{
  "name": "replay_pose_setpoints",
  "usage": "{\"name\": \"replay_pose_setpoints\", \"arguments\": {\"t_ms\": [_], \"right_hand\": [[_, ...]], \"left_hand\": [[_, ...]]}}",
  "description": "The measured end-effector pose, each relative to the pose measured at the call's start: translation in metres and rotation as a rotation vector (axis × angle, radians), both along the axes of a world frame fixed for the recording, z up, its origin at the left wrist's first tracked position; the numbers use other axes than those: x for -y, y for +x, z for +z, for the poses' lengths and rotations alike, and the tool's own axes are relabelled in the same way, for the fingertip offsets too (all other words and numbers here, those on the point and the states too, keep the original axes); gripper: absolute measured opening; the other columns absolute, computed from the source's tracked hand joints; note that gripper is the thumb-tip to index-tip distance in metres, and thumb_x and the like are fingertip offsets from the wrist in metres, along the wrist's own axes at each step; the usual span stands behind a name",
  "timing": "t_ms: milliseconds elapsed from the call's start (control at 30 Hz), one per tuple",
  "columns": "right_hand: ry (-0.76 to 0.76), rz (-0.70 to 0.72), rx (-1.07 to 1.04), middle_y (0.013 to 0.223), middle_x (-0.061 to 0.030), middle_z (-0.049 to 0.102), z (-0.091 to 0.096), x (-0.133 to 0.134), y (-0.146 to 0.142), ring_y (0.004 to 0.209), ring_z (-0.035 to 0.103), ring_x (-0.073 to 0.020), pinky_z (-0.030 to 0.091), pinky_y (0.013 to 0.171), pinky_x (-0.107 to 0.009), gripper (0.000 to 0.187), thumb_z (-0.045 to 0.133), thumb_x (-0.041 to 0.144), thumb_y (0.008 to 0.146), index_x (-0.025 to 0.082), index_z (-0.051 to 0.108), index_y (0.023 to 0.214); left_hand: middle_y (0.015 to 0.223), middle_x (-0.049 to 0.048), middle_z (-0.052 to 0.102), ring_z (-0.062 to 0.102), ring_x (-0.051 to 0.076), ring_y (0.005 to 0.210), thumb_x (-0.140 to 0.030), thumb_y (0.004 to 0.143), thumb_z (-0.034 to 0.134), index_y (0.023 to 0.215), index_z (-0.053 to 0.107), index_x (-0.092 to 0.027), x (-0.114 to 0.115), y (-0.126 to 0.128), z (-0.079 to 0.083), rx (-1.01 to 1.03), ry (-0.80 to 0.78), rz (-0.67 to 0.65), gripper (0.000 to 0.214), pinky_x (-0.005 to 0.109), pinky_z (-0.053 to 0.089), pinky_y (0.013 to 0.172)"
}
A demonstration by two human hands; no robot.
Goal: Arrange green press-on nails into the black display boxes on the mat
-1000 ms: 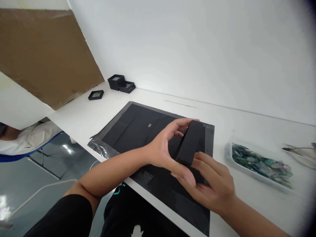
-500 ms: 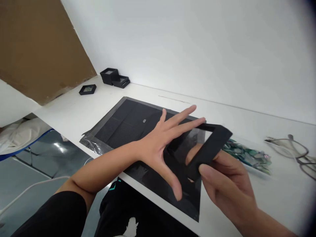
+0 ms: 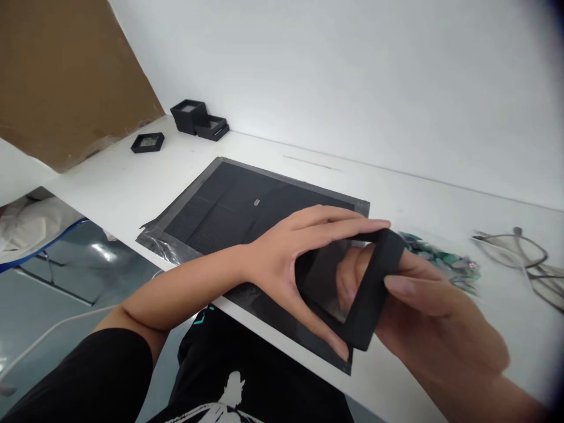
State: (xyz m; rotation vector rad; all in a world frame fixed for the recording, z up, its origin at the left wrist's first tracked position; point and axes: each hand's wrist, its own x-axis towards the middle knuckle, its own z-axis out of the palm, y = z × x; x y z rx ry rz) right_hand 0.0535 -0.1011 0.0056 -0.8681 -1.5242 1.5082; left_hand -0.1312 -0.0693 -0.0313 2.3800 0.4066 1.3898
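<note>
A flat black display box (image 3: 368,294) with a clear window is held up on edge above the black mat (image 3: 229,205). My left hand (image 3: 291,258) clasps it from the left, fingers along its top edge and thumb at its lower corner. My right hand (image 3: 432,311) grips it from the right, thumb on the frame's side and fingers visible through the window. A tiny grey stone (image 3: 257,202) lies on the mat beyond the hands.
A clear bag of green stones (image 3: 440,261) and a pair of glasses (image 3: 520,255) lie to the right on the white table (image 3: 396,188). Black boxes (image 3: 196,117) and one flat box (image 3: 147,142) sit at the far left corner. A brown board (image 3: 66,76) leans at left.
My left hand let go and spread open half a second ago, and has now closed on the box again. The box has turned, showing its clear window, and my right hand moved right.
</note>
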Motion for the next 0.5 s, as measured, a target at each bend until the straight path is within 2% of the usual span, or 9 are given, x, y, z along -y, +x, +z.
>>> {"name": "replay_pose_setpoints", "arguments": {"t_ms": [100,267,367,500], "right_hand": [[-0.051,0.010,-0.087,0.050,-0.0020,0.059,-0.005,0.001,-0.001,0.042,0.055,-0.0170,0.046,0.037,-0.028,0.031,0.075,0.048,0.075,0.022,0.068,0.059],[0.008,0.005,-0.117,0.053,-0.0022,0.061,-0.015,0.000,0.001,0.047,0.057,-0.0164,0.049,0.042,-0.027,0.030,0.076,0.047,0.078,0.021,0.070,0.066],[-0.021,0.010,-0.116,0.057,-0.0021,0.063,-0.015,0.000,0.001,0.051,0.060,-0.0166,0.053,0.045,-0.028,0.026,0.076,0.046,0.080,0.022,0.071,0.070],[-0.060,-0.037,-0.131,0.061,-0.0004,0.066,-0.011,0.008,-0.002,0.052,0.062,-0.0143,0.056,0.049,-0.025,0.013,0.075,0.037,0.081,0.025,0.075,0.078]], "left_hand": [[0.132,0.0093,0.060,0.060,0.028,0.119,-0.078,0.059,0.077,0.149,0.039,-0.025,0.001,-0.001,0.000,-0.021,0.011,0.024,0.111,0.040,0.051,0.108],[0.132,0.0088,0.059,0.061,0.029,0.119,-0.078,0.060,0.075,0.151,0.038,-0.025,-0.001,-0.002,-0.001,-0.033,0.029,0.053,0.111,0.041,0.053,0.106],[0.130,0.0095,0.059,0.062,0.028,0.117,-0.077,0.062,0.075,0.150,0.039,-0.023,-0.003,-0.003,0.000,-0.047,0.065,0.053,0.109,0.040,0.054,0.104],[0.132,0.0101,0.059,0.061,0.028,0.119,-0.075,0.063,0.076,0.150,0.039,-0.021,-0.004,-0.004,0.002,-0.056,0.088,0.026,0.109,0.039,0.054,0.105]]}}
